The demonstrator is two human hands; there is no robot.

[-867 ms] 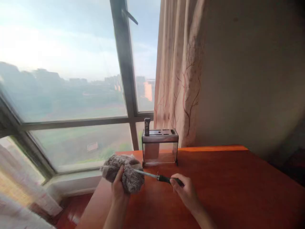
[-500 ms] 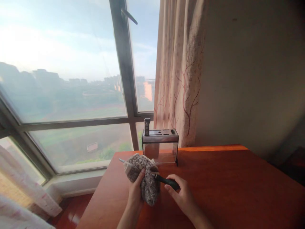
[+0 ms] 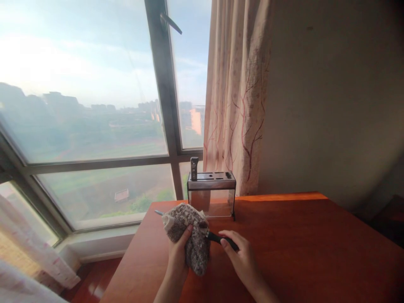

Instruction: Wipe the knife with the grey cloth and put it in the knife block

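My left hand (image 3: 179, 252) is closed around a bunched grey-and-white fluffy cloth (image 3: 198, 252), its thumb pressed on top. Wrapped in the cloth is a long tool with a black handle (image 3: 222, 240). Its slim metal tip (image 3: 158, 212) pokes out at the cloth's left end; the length between is hidden, so I cannot tell whether it is a blade or a rod. With fingers round the handle, my right hand (image 3: 241, 256) holds it from the right. Just behind the cloth stands a clear-sided knife block (image 3: 211, 185), one dark handle (image 3: 194, 169) upright in its left slot.
Everything is over a reddish-brown wooden table (image 3: 299, 240). A large window (image 3: 94, 126) with a dark frame lies beyond it to the left. A patterned curtain (image 3: 240, 105) hangs behind the block, beside a plain wall (image 3: 315, 105).
The cloth and both hands have shifted very slightly left. My right fingers sit a little differently on the handle; both grips hold, and the knife block stays in place.
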